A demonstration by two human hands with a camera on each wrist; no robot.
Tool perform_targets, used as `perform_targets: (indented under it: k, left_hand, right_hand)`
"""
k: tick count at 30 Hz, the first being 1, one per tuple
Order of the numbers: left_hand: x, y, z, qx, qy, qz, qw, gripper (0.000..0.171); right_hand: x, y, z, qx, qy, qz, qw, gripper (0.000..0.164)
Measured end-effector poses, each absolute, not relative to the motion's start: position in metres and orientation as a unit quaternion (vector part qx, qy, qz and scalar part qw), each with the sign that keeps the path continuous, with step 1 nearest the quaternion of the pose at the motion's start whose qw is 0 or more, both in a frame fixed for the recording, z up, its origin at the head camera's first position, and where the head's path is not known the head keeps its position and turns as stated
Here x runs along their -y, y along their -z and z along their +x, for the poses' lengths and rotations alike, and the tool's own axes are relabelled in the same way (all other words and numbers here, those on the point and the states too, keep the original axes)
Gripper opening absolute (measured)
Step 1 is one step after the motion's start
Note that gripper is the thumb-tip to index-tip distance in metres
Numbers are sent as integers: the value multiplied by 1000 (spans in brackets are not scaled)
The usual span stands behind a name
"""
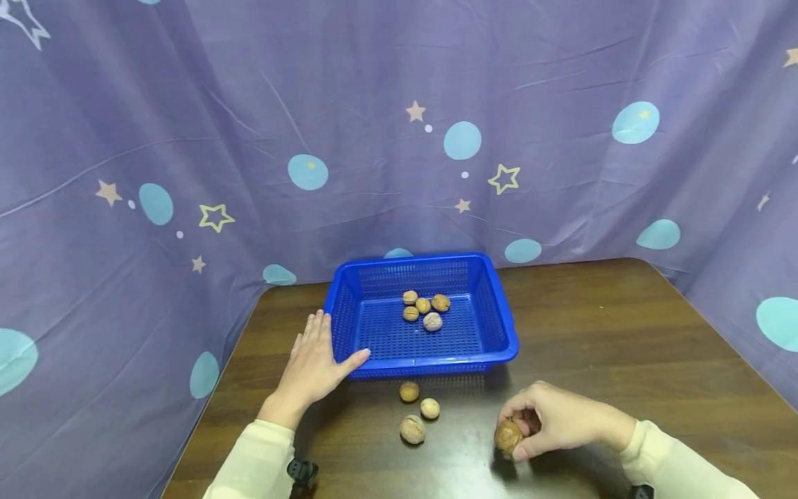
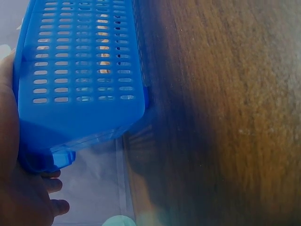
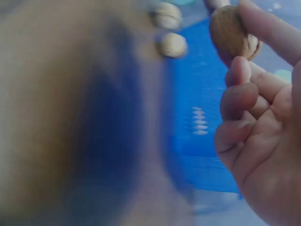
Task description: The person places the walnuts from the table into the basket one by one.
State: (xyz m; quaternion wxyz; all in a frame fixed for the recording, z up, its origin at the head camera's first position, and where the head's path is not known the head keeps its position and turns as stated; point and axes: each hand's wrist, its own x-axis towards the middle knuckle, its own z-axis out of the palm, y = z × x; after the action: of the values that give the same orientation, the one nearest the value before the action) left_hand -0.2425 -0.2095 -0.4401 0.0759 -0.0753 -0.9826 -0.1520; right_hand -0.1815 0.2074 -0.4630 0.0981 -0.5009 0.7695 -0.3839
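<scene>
My left hand (image 1: 312, 371) rests at the near left corner of a blue plastic basket (image 1: 424, 362). Its fingers lie straight along the left rim and its thumb lies over the front rim. Over the table to the right, my right hand (image 1: 555, 419) pinches a brown walnut (image 1: 508, 436) between thumb and fingers; the right wrist view shows this walnut (image 3: 230, 33) at the fingertips. Between the hands, in front of the basket, lie a large walnut (image 1: 412, 430), a pale walnut (image 1: 430, 408) and a tan walnut (image 1: 409, 391). Several walnuts (image 1: 433, 321) sit inside the basket.
The basket stands toward the back of a brown wooden table (image 1: 623, 333). A purple curtain (image 1: 374, 104) with stars and blue spots hangs behind and beside the table. Slotted openings cover the basket's side wall (image 2: 80, 113).
</scene>
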Motion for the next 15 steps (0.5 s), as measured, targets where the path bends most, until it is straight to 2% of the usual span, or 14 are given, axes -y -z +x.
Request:
perform_targets:
  k: [9, 15]
  left_hand:
    - [208, 440, -242, 983, 151, -75, 79, 123]
    - [208, 440, -241, 982, 154, -74, 79, 122]
  right_hand:
    - [-216, 396, -222, -761, 445, -459, 111, 25]
    - [-205, 367, -256, -792, 431, -417, 112, 22]
